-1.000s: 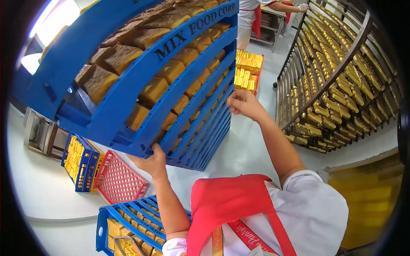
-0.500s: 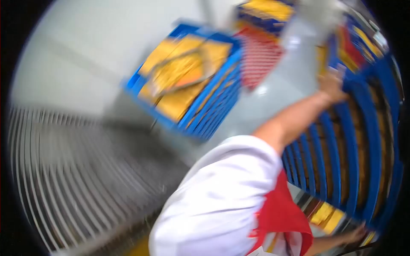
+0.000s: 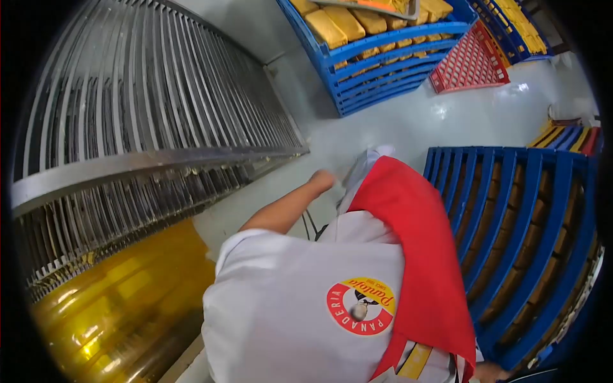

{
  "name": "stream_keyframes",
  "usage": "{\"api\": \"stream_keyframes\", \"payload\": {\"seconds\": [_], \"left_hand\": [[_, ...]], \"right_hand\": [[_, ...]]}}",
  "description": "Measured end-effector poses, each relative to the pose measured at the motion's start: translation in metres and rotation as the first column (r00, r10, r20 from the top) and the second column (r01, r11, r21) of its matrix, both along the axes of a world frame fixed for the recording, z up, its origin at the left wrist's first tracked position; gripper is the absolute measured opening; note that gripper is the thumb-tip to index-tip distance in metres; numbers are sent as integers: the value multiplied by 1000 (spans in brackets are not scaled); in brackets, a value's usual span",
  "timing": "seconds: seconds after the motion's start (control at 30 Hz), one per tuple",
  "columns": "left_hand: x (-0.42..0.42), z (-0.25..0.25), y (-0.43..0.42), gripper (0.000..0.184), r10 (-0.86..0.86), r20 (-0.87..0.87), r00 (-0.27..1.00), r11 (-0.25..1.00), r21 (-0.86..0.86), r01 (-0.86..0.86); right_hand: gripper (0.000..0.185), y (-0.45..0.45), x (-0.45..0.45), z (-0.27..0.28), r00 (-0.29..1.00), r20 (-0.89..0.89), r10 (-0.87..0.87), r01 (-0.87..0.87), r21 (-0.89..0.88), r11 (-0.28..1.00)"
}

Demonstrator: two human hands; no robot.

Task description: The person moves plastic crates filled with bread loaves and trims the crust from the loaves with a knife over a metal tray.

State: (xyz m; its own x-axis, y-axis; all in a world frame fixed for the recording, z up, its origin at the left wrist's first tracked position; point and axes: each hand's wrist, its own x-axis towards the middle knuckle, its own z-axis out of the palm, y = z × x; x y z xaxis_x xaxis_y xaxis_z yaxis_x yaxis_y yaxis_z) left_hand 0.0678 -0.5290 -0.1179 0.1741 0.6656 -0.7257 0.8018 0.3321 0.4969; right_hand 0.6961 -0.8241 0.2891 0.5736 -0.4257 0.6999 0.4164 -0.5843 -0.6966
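Observation:
My left hand [image 3: 322, 180] hangs beside my leg, slightly blurred, with its fingers curled closed and nothing seen in it. It is away from the crates. At the lower right edge, part of my right hand [image 3: 491, 371] shows close to the bottom corner of a blue slatted crate [image 3: 531, 233]. Its fingers are hidden, so I cannot tell whether it grips the crate. Brown blocks or packs show in rows between the crate's slats. My white shirt [image 3: 287, 300] and red apron [image 3: 424, 249] fill the middle.
A metal rack [image 3: 147, 156] stands left, with a yellow translucent sheet [image 3: 128, 306] below it. Another blue crate [image 3: 377, 83] holds yellow-wrapped packs under a metal tray [image 3: 383, 5]. Beyond are a red perforated crate [image 3: 469, 60] and a dark blue crate [image 3: 517, 29]. Grey floor [image 3: 396, 131] lies between.
My left hand has left the near blue crate and dropped beside my leg. My right hand shows lower, at the frame edge. The view has swung, bringing the metal rack closer.

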Motion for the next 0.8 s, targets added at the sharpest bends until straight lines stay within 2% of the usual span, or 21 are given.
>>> {"api": "stream_keyframes", "payload": {"seconds": [0.03, 0.07, 0.13, 0.17, 0.23, 0.27, 0.33, 0.4, 0.5, 0.53, 0.57, 0.6, 0.63, 0.67, 0.7, 0.73, 0.77, 0.8], "left_hand": [[-14, 34, -41, 38, 474, -50, 879, 816, -349, -460], [-30, 32, -82, 48, 671, -203, 713, 524, -549, -651], [-36, 73, -114, 56, 699, -254, 668, 269, -773, -575], [-36, 69, -126, 56, 698, -248, 672, 270, -778, -568], [-36, 64, -144, 56, 873, 31, 487, 164, -958, -234], [-34, 59, -147, 56, 870, 24, 493, 155, -962, -226], [-28, 69, -117, 51, 834, 142, 533, 294, -932, -212], [-26, 81, -92, 47, 820, 148, 553, 315, -923, -219], [-21, 69, -78, 44, 606, 199, 770, 475, -867, -150], [-11, 90, -71, 44, 607, 199, 769, 475, -867, -150], [6, 131, -60, 43, 39, 267, 963, 594, -781, 193], [19, 152, -55, 43, -544, 242, 804, 487, -689, 537], [20, 115, -69, 43, -543, 240, 805, 486, -692, 534], [16, 52, -93, 41, -687, 324, 651, 469, -487, 737], [13, 18, -107, 39, -812, 354, 464, 397, -248, 884], [18, 51, -91, 39, -810, 355, 466, 397, -253, 882], [23, 84, -66, 35, -762, 333, 555, 501, -241, 832], [27, 115, -42, 32, -705, 311, 637, 597, -224, 770]], "right_hand": [[47, -2, 4, 1, 1000, 0, 13, -13, 20, 1000], [47, -4, 10, 4, 1000, -6, 29, -29, 36, 999], [48, -12, 15, 7, 999, -5, 41, -40, 84, 996], [48, -15, 17, 9, 999, 1, 47, -47, 110, 993], [49, -20, 20, 13, 998, 10, 61, -62, 148, 987], [49, -23, 20, 15, 998, 13, 65, -67, 158, 985], [50, -28, 21, 17, 998, 17, 66, -68, 179, 982], [50, -34, 23, 18, 997, 17, 70, -72, 213, 974], [51, -44, 36, 20, 995, 3, 95, -93, 246, 965], [51, -48, 39, 18, 995, -14, 102, -96, 250, 964], [50, -31, 20, 24, 996, -3, 85, -82, 227, 970], [48, -14, 0, 30, 998, 8, 67, -67, 204, 977], [45, -2, -13, 34, 999, 28, 29, -33, 160, 987], [45, -2, -14, 33, 999, 22, 29, -32, 156, 987], [44, -1, -14, 32, 998, 49, 37, -44, 141, 989], [42, 1, -15, 33, 996, 78, 47, -57, 125, 990], [42, 5, -20, 34, 996, 74, 48, -57, 125, 991], [41, 14, -29, 35, 999, 40, -24, 19, 115, 993]]}}
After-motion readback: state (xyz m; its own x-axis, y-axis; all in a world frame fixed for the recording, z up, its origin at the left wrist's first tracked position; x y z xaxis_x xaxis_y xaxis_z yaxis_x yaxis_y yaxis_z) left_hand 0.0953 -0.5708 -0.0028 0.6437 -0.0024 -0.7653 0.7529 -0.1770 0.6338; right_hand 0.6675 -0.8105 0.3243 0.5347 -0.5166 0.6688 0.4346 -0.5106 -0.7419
